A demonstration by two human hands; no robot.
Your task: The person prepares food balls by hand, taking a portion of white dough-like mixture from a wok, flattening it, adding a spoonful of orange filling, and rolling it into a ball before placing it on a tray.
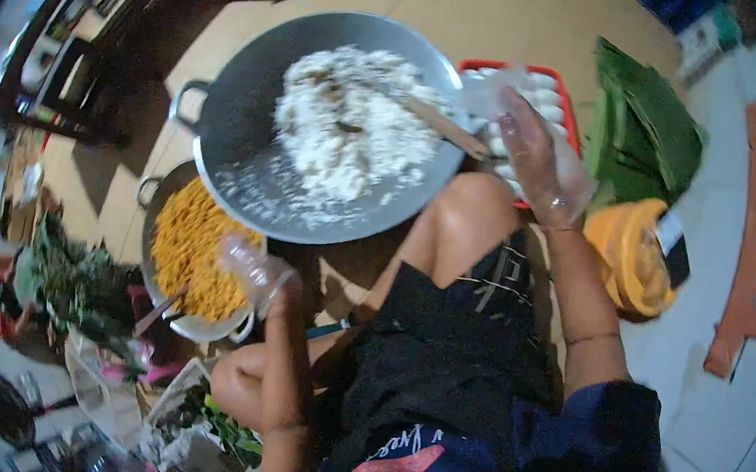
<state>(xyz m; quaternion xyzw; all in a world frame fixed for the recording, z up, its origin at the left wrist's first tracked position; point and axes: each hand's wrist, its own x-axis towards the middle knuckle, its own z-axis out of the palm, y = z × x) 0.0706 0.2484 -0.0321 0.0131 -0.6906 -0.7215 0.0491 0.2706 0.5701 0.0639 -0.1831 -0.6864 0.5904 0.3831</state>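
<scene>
My left hand (253, 271), in a clear plastic glove, is over the right side of a pot (197, 332) of yellow-orange shredded food (194, 247). It is blurred, and its fingertips are hard to make out. A large metal wok (241, 103) before me holds a mound of white rice (357, 126), with a wooden spatula (446, 127) resting in it. My right hand (529, 145), also in a loose clear glove, hovers by the wok's right rim. Beneath it is a red tray (569, 114) with rows of white oval pieces (547, 97). I cannot tell whether either hand grips anything.
Green leaves (643, 128) are stacked at the right, above an orange container (629, 258). A wooden-handled utensil (160, 311) leans in the pot. Baskets with greens (220, 426) stand at lower left. Dark wooden furniture (76, 82) is at upper left. My bent knees flank the pot and wok.
</scene>
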